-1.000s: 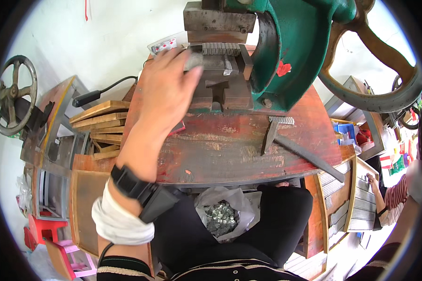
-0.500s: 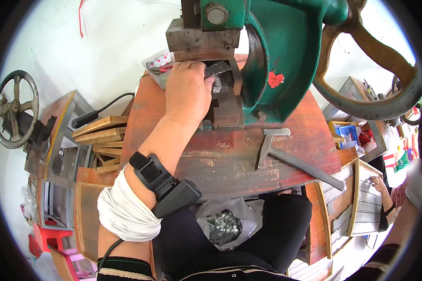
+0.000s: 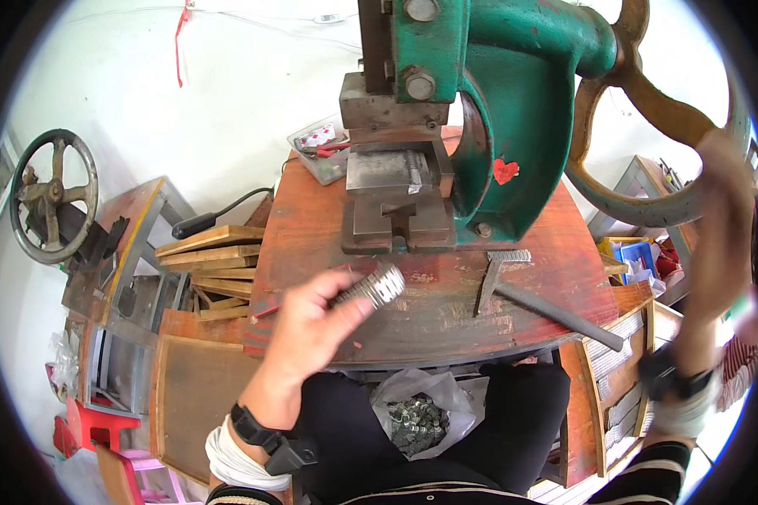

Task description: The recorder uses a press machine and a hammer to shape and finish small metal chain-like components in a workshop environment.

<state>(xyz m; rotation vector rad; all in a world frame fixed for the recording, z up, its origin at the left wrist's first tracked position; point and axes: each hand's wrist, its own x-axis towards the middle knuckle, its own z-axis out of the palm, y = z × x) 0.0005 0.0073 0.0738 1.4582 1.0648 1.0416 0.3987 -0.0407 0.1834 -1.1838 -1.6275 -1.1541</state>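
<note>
My left hand (image 3: pixel 307 324) is closed around a short, ridged bundle of slotted metal strips (image 3: pixel 382 286), held over the near part of the wooden table. Behind it stands a green hand press (image 3: pixel 514 126) with a flat steel bed (image 3: pixel 389 171) under its ram; a small bright scrap lies on that bed. My right hand (image 3: pixel 724 177) is a motion smear in front of the rim of the press's large handwheel (image 3: pixel 589 126). Its fingers cannot be made out, nor whether they touch the rim.
A hammer (image 3: pixel 556 313) lies on the table (image 3: pixel 446 311), beside a small ridged metal strip (image 3: pixel 510 256). A clear tray (image 3: pixel 333 168) with red-handled tools stands behind the press. Between my legs, a plastic bag (image 3: pixel 467 400) holds metal pieces. Wooden boards (image 3: pixel 215 241) are stacked at left.
My left hand has drawn back from the press bed toward me, carrying the bundle of metal strips. My right arm has risen to the handwheel. The view has shifted slightly.
</note>
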